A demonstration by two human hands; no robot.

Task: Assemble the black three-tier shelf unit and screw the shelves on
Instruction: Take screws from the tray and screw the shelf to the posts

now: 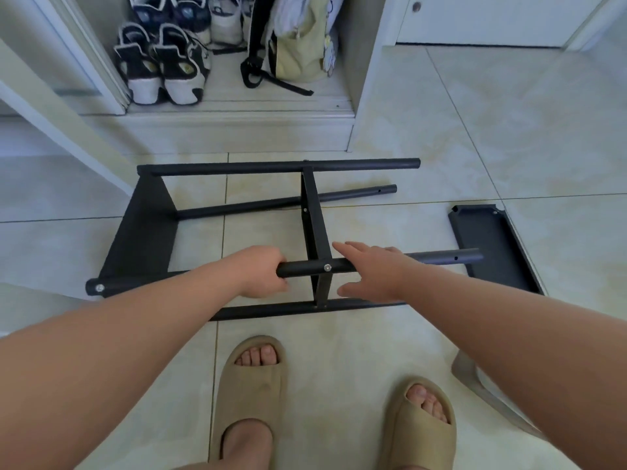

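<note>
The black shelf unit (pixel 312 212) lies on its side on the tiled floor, with four round posts running left to right. One shelf (pixel 142 232) closes its left end and a second shelf (pixel 314 228) stands edge-on in the middle. A third black shelf (pixel 492 245) lies loose on the floor at the right, beside the posts' free ends. My left hand (pixel 261 271) grips the upper near post (pixel 305 267) just left of the middle shelf's screw. My right hand (pixel 373 271) hovers over the same post to the right of that screw, fingers straight and spread.
My two feet in tan slides (pixel 252 398) stand just in front of the unit. Behind it an open cupboard holds sneakers (pixel 163 66) and a pale bag (pixel 298 52). A cupboard door (pixel 64 130) juts out at the left. A pale curved object (pixel 481 385) lies at the right.
</note>
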